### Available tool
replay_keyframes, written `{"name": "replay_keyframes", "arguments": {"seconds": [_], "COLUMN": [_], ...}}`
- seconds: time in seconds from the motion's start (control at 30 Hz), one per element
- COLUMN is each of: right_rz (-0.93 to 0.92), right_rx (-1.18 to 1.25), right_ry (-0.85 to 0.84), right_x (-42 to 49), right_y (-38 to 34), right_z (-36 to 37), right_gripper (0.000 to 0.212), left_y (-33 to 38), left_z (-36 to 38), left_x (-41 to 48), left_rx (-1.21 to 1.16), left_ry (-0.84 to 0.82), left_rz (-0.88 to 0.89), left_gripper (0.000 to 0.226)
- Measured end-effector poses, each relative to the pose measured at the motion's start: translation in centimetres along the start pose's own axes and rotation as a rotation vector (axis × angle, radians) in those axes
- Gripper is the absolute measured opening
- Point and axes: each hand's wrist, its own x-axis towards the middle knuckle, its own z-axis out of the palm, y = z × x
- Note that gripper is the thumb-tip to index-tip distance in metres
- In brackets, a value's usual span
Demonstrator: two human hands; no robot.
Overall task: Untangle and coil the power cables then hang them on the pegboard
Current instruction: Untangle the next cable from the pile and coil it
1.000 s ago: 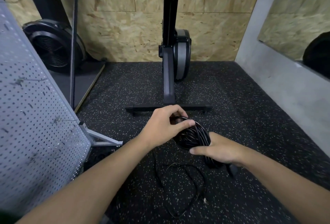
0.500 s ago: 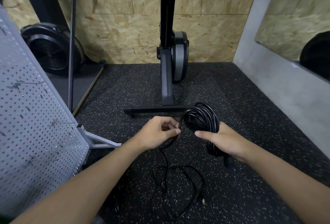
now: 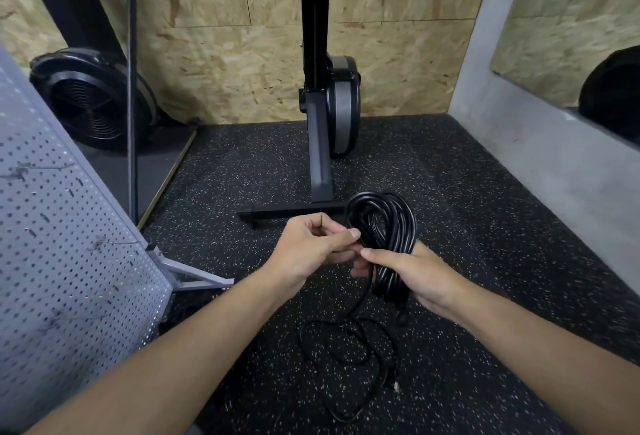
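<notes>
Two hands engaged: coil (image 3: pixel 382 226) gripped upright in R hand (image 3: pixel 420 278); strand pinched by L hand (image 3: pixel 311 249), touching coil's left side. Uncoiled loose tail (image 3: pixel 346 362) trailed on floor (image 3: pixel 485 226) directly below; pegboard (image 3: pixel 69 244) at far left.

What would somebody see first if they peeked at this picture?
The fat black coil in the middle, gripped by the right hand while the left hand pinches it. Below the hands, loose cable lies in loops on the speckled floor, and a grey pegboard stands at the left.
</notes>
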Motion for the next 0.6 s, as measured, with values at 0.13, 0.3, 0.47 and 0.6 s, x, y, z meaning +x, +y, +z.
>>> {"name": "replay_keyframes", "arguments": {"seconds": [0.13,0.3,0.47,0.6], "right_rz": [0.041,0.009,-0.057,-0.049], "right_rx": [0.062,0.23,0.383,0.425], "right_ry": [0.069,0.151,0.216,0.216], "right_x": [-0.1,-0.1,-0.2,-0.3], "right_y": [-0.3,-2.1,-2.9,-3.2], "right_z": [0.6,0.2,-1.0,-1.4], "right_gripper": [0.011,0.013,0.01,0.01], "left_y": [-0.5,-2.3,-4.2,-4.8], "left_z": [-0.3,-1.7,-1.5,-1.1], "left_x": [0.2,0.7,0.3,0.5], "left_rx": [0.251,0.428,0.771,0.889], "left_ry": [-0.02,-0.304,-0.539,-0.487], "left_rz": [0.117,-0.055,-0.035,0.013], "left_gripper": [0.024,0.027,0.015,0.019]}}
